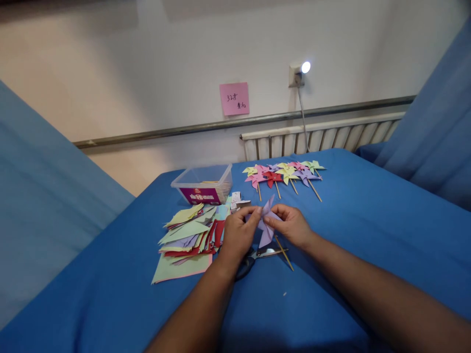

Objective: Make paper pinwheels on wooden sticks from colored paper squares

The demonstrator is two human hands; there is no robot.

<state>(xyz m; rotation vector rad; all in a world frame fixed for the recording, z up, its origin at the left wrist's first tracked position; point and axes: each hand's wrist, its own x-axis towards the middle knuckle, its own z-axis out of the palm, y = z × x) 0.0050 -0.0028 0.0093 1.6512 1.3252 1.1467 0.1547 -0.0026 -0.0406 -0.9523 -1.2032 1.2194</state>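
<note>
Both my hands pinch a folded lilac paper pinwheel piece (265, 226) just above the blue table (368, 230). My left hand (240, 232) grips its left side with closed fingers. My right hand (290, 223) pinches its right side near the centre. Under the hands lie a thin wooden stick (285, 255) and a pair of scissors (253, 257) with dark handles. A fanned pile of coloured paper squares (189, 235) lies just left of my left hand.
A row of finished paper pinwheels (283, 174) on sticks lies at the table's far side. A clear plastic box (202, 184) stands behind the paper pile. Beyond the table are a radiator (324, 137), a pink note (234, 98) and a plug-in lamp (300, 72) on the wall.
</note>
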